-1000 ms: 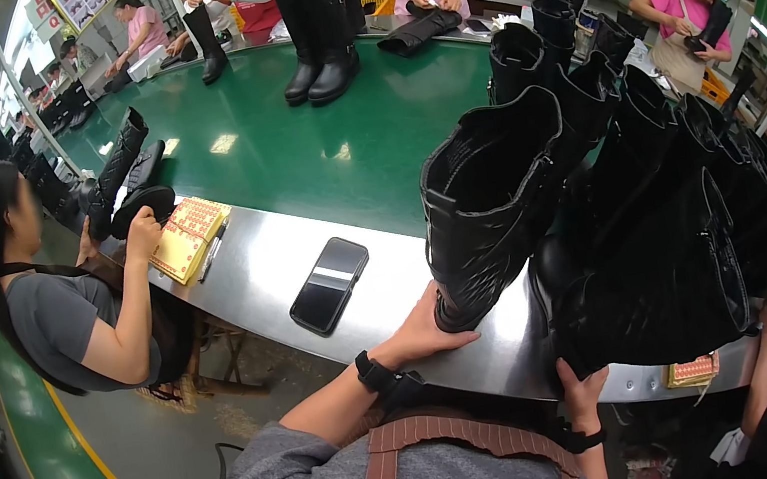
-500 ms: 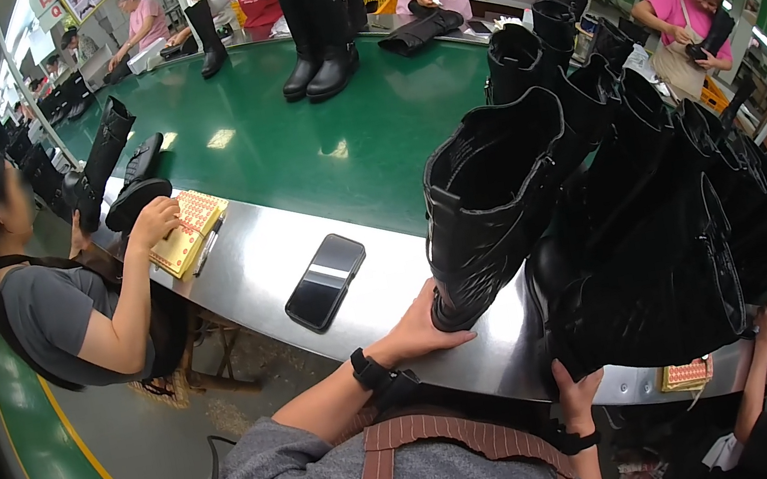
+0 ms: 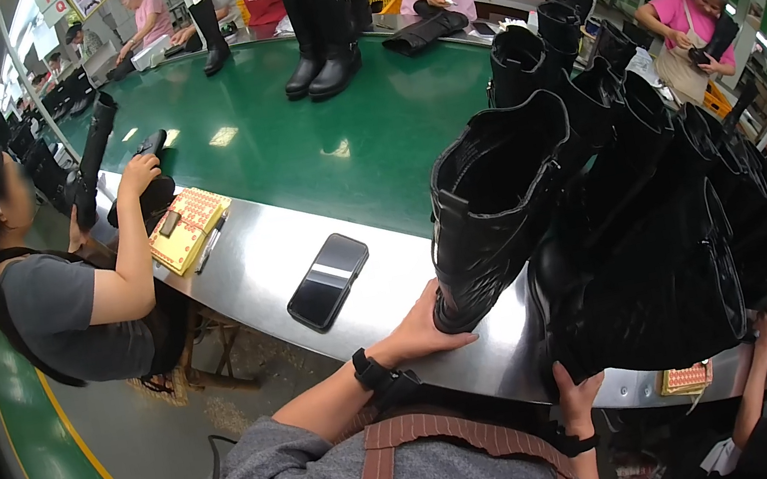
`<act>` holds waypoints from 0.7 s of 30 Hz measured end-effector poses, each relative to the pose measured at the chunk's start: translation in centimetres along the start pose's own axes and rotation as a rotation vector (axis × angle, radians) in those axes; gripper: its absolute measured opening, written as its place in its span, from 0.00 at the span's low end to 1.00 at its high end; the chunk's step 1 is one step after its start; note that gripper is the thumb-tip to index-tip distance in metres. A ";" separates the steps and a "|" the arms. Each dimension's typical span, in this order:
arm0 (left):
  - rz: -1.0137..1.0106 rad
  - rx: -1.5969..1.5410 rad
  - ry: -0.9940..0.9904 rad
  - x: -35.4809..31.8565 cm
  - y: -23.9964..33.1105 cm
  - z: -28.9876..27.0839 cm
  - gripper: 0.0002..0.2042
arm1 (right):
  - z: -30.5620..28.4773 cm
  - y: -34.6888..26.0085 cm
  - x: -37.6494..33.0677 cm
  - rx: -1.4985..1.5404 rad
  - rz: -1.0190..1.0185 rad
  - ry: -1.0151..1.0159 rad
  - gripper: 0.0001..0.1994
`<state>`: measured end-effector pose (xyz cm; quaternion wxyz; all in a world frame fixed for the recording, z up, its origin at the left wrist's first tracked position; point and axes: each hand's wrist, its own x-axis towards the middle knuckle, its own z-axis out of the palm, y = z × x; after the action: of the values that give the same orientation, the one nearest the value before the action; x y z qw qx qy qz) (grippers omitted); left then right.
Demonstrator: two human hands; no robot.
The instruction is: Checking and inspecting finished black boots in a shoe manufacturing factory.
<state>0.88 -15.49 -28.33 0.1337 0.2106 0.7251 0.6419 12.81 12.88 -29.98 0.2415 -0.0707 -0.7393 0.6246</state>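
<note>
A tall black boot (image 3: 494,190) stands on the metal table edge with its wide opening facing up. My left hand (image 3: 419,328) is wrapped round its heel, thumb low at the back. To the right, a second black boot (image 3: 645,287) leans over with its opening toward the lower right. My right hand (image 3: 576,388) grips this one at its foot end, with the thumb showing and the other fingers hidden beneath. A black phone (image 3: 329,282) lies on the metal left of my left hand.
More black boots (image 3: 641,110) crowd the right side. The green belt (image 3: 286,144) runs beyond the metal edge (image 3: 249,252), carrying a pair of boots (image 3: 320,42). A person (image 3: 56,284) at left handles footwear beside yellow printed sheets (image 3: 195,232). Other people work across the belt.
My hands and both boots stay almost still. The person at left has moved a hand up and away to a farther shoe, and a small brown object now shows on the yellow sheets.
</note>
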 end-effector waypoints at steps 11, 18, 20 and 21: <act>0.131 -0.015 0.116 -0.4 0.7 0.5 0.40 | -0.2 -0.1 0.0 -0.016 0.007 -0.067 0.29; -0.094 -0.011 0.024 -1.5 3.1 1.2 0.46 | 0.1 -2.4 0.1 -0.011 0.065 -0.053 0.26; -0.124 0.085 0.106 -1.5 3.7 1.9 0.47 | 0.5 -1.7 0.1 0.038 0.062 -0.050 0.27; -0.071 0.135 0.158 -1.5 3.1 2.5 0.48 | 1.0 -1.5 0.0 -0.004 0.053 -0.066 0.27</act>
<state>3.75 -13.73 -25.71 0.0843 0.1418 0.7821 0.6009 12.70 11.70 -28.70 0.2001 -0.0702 -0.7460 0.6313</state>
